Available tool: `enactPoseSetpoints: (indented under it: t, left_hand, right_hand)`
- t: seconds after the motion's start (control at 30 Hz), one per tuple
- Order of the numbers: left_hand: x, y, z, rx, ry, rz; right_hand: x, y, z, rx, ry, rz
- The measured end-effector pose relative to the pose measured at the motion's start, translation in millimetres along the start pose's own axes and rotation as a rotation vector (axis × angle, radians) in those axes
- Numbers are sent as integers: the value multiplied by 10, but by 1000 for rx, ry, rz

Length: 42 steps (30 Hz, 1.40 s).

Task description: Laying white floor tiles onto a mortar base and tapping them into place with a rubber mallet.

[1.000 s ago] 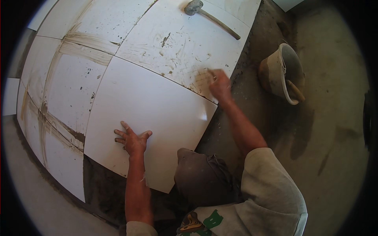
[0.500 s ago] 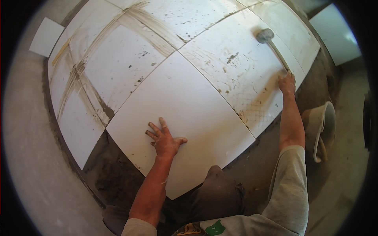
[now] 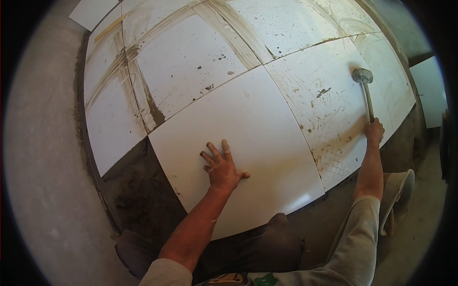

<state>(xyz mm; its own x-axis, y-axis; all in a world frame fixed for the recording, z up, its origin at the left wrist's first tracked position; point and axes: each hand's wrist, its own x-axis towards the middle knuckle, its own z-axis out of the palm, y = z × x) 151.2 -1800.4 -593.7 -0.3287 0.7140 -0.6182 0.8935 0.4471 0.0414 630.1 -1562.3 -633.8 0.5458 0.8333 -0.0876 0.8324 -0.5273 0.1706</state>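
My left hand (image 3: 223,172) lies flat with fingers spread on a large white floor tile (image 3: 267,138), which is cleaner than the tiles around it. In my right hand (image 3: 374,132) is the wooden handle of a rubber mallet (image 3: 362,76). The mallet's grey head is over the mud-spotted tile (image 3: 329,90) to the right; whether it touches the surface I cannot tell. The clean tile's far edges run close along the laid tiles, with thin joints between. Its near edge lies by my knee (image 3: 279,229).
Dark mortar bed (image 3: 136,183) shows at the left of the clean tile. A bucket (image 3: 398,190) stands beside my right arm. Loose white tiles lean or lie at the far right (image 3: 431,90) and far left (image 3: 93,12). Grey cement smears (image 3: 229,28) streak the far joints.
The whole view has shifted, so the tiles sit further right and turned. My left hand stays flat on the tile, and my right hand still grips the mallet.
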Motion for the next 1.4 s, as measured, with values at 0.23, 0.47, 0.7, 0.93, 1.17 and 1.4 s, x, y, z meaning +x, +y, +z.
enactPoseSetpoints:
  t: [0.23,0.47,0.7,0.93,1.17,1.4]
  left_hand:
    - [4,27,-154,-60,-37,-41]
    - [-68,50,-253,-97,-66,-64]
    - [-5,-608,170,-165,74,184]
    - [-245,-629,56,-57,85,-25]
    - [-211,-539,34,-75,61,-13]
    - [-142,-544,30,5,46,-28]
  right_hand:
    - [-826,-287,-167,814,-184,-22]
    - [-3208,-300,-481,1340,-582,-138]
    - [-3921,-428,-357,1180,-930,-418]
    - [-3951,-670,-893,1241,-627,-952]
    - [-4018,-750,5,769,-527,-716]
    - [-3961,-830,-537,1096,-537,-788]
